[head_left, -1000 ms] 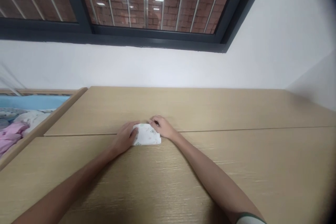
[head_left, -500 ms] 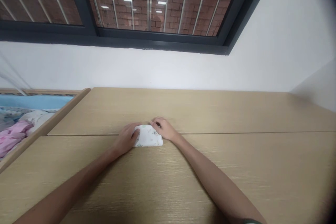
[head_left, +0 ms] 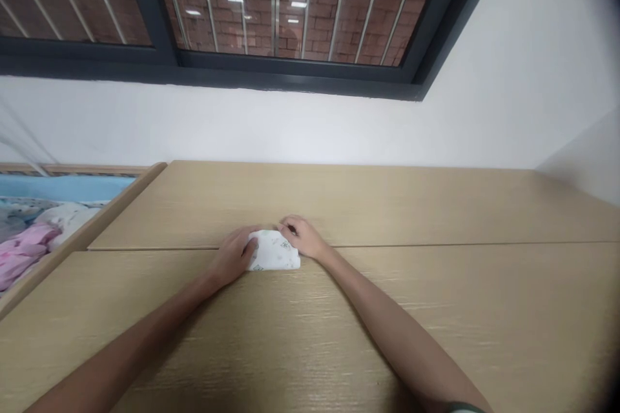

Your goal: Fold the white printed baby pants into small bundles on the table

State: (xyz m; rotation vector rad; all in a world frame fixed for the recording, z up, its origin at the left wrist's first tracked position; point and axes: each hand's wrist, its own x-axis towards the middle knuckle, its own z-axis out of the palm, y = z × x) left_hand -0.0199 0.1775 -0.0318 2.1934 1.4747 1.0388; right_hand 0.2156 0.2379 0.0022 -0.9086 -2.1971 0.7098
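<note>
Since a second ago the view has tipped slightly, so more of the window shows, while the hands and the bundle between them have hardly shifted on the wood. The small white folded cloth with a faint green print (head_left: 274, 251) lies flat on the pale wooden tabletop (head_left: 436, 310), just on the near side of the seam between its two boards and near the middle. The left hand (head_left: 234, 255) curls against the bundle's left end, fingers together and bent onto the fabric. The right hand (head_left: 303, 237) has its fingertips bunched on the far right corner, apparently nipping it. The cloth looks light, soft and limp, not fragile, and it would likely slide easily on the smooth wood and spring open if let go. The folded ends, where the layers stack thickest, seem the best places to hold. Well apart at the left, a wooden-railed cot (head_left: 72, 235) holds pink bedding (head_left: 22, 255).
</note>
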